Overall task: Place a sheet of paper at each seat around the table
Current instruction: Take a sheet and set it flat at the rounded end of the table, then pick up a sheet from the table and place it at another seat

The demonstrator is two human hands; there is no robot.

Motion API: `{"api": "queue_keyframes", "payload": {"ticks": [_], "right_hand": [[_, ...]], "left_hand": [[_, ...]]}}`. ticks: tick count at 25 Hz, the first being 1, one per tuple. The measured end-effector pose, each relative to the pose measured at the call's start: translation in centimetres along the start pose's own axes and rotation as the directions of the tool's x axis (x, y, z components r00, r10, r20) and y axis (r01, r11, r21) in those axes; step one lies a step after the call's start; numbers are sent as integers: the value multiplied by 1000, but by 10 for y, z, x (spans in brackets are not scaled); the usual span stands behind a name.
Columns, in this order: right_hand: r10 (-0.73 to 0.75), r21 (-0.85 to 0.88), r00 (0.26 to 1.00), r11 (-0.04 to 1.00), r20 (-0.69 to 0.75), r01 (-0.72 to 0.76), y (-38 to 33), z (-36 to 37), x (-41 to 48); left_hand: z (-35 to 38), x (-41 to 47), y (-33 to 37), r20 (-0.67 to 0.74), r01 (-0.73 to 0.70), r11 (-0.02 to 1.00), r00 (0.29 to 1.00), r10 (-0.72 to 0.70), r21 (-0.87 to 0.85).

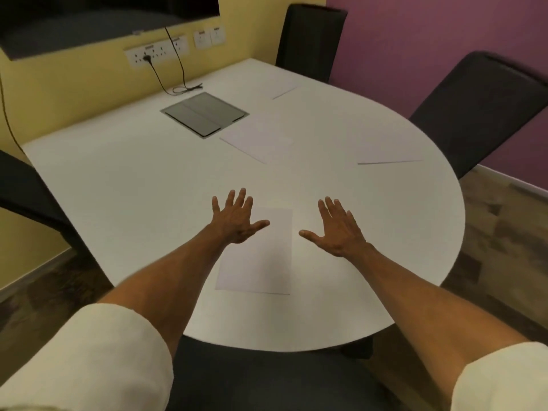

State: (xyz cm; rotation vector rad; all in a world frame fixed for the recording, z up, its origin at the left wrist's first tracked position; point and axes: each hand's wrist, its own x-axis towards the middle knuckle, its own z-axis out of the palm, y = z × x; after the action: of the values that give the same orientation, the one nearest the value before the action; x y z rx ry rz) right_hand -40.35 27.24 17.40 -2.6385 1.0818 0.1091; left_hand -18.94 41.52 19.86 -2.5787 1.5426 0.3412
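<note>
White paper sheet lies lengthwise near-to-far, its far-left corner under the spread, empty left grip, the equally spread right grip just beside.

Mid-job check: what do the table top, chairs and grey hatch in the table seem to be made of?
Table top: probably white laminate or painted board, smooth and matte, no grain showing.
Chairs: dark fabric upholstery by the dull, shineless surface, though blur leaves it open.
Hatch: grey metal or plastic flaps with a faint sheen; cannot tell which.
</note>
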Motion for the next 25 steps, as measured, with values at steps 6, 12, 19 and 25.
{"api": "queue_keyframes", "payload": {"ticks": [6,12,19,25], "right_hand": [[-142,4,989,990,30,142,64,-44,-6],[-269,-24,963,963,8,269,132,-89,-16],[-302,-15,952,953,-46,302,180,-121,-4],[-335,-26,941,942,-43,334,199,-130,41]], "left_hand": [[-29,-8,99,-64,143,987,987,-148,-78],[-42,-18,199,-22,275,950,959,-282,-149],[-57,7,263,-60,300,935,947,-316,-192],[-63,53,274,-83,320,926,936,-341,-198]]}}
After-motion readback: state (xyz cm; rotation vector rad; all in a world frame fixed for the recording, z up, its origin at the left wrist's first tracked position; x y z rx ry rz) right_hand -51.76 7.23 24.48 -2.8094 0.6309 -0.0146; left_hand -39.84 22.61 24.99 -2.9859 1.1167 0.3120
